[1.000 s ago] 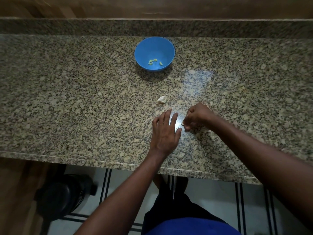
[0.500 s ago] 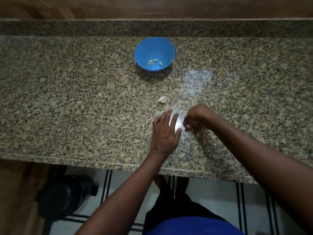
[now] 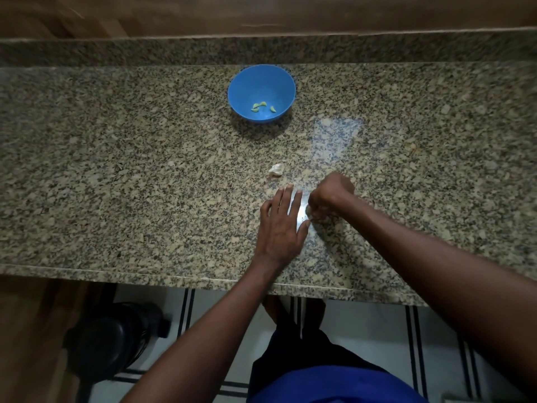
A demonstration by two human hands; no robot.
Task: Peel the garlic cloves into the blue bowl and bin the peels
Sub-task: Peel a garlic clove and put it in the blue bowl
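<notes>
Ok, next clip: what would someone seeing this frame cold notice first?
Probably the blue bowl at the back of the speckled granite counter, with a few peeled garlic cloves in it. Then the two hands near the front edge: the left hand lies flat with fingers straight, while the right hand is curled, pinching something too small to identify. A pale garlic piece lies just beyond them.

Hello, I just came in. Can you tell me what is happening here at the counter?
A person is peeling garlic at a granite counter. The left hand lies flat on the stone with straight fingers. The right hand, beside it, is curled and seems to pinch something small; what it is cannot be seen. A few peeled cloves lie in the blue bowl further back. One pale garlic piece waits on the counter, between bowl and hands.
</notes>
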